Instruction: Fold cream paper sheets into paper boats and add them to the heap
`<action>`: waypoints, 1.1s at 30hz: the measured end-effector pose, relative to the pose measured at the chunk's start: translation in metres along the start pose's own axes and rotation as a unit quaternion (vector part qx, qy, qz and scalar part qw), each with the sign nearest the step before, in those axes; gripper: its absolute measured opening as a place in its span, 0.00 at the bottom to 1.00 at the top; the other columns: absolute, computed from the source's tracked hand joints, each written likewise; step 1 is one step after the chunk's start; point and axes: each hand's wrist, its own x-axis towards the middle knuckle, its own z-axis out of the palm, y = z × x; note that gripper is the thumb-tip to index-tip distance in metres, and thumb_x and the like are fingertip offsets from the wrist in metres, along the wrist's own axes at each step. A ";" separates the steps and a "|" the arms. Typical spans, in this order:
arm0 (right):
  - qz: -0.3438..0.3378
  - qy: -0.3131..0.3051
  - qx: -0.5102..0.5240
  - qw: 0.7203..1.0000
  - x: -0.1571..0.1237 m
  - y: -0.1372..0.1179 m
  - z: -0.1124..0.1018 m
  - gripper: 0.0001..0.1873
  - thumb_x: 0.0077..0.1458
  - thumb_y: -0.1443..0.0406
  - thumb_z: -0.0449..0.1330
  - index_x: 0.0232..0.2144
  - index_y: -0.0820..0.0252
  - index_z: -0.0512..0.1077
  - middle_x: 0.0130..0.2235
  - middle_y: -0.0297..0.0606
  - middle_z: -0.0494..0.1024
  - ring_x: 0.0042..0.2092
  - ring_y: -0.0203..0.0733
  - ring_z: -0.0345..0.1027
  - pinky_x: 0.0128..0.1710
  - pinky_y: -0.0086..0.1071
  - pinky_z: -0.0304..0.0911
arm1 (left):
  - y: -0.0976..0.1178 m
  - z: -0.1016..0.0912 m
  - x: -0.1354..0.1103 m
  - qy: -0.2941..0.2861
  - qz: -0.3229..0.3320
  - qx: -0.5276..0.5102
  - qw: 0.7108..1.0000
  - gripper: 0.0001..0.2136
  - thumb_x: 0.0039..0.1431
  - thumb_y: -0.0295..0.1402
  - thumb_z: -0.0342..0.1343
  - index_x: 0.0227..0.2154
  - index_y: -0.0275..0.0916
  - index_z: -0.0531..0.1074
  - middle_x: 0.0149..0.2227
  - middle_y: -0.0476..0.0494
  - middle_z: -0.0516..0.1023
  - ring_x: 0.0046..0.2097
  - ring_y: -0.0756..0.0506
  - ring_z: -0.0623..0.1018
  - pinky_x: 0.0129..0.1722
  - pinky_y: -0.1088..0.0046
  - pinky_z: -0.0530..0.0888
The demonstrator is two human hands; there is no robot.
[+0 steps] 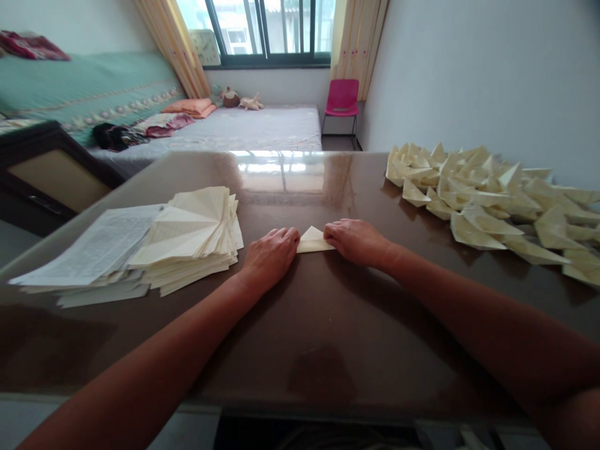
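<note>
Pinching the folded paper (311,241) at either end, left hand (272,253) and right hand (356,240) hold it mid-table (281,337) — likely light, crisp, easily creased — best gripped by its layered corners.

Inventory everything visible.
Table: one, brown, foreground
Folded paper: one, cream, table middle
Paper stack: one, cream, table left
Printed sheets: several, white, beside stack
Paper shapes: many, cream, table right
Cabinet: one, dark, left
Bed: one, pale, back
Clothes: uncounted, dark/pink, bed
Pillows: about two, orange, bed
Toys: at least two, brown/cream, bed
Cover: one, green, left
Cloth: one, red, on cover
Window: one, dark-framed, back
Curtains: two, yellow, beside window
Chair: one, pink, beside bed
Panel: one, pale, beside window
Arms: two, bare, foreground
Left grip, right grip: one each, bare, paper's ends
</note>
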 end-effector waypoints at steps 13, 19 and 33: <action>0.029 -0.018 0.011 0.999 0.003 0.000 0.000 0.10 0.60 0.64 0.48 0.38 0.57 0.69 0.41 0.38 0.78 0.41 0.42 0.71 0.35 0.30 0.54 | 0.001 0.004 0.002 0.016 -0.001 0.015 1.000 0.12 0.67 0.38 0.41 0.38 0.42 0.69 0.38 0.45 0.75 0.43 0.44 0.73 0.32 0.73 0.68; 0.025 -0.011 0.024 0.999 0.003 0.000 0.002 0.09 0.61 0.64 0.48 0.37 0.57 0.68 0.41 0.38 0.78 0.41 0.42 0.70 0.34 0.30 0.53 | -0.002 0.005 0.002 0.022 0.013 0.031 0.999 0.13 0.67 0.39 0.42 0.37 0.44 0.71 0.37 0.45 0.74 0.44 0.44 0.72 0.29 0.73 0.67; 0.028 -0.013 0.004 1.000 0.002 -0.002 -0.001 0.10 0.61 0.63 0.48 0.38 0.57 0.68 0.40 0.39 0.78 0.41 0.43 0.69 0.33 0.30 0.54 | -0.008 0.007 0.005 0.032 0.238 0.049 0.970 0.13 0.66 0.30 0.44 0.50 0.43 0.68 0.44 0.43 0.72 0.47 0.44 0.68 0.43 0.70 0.69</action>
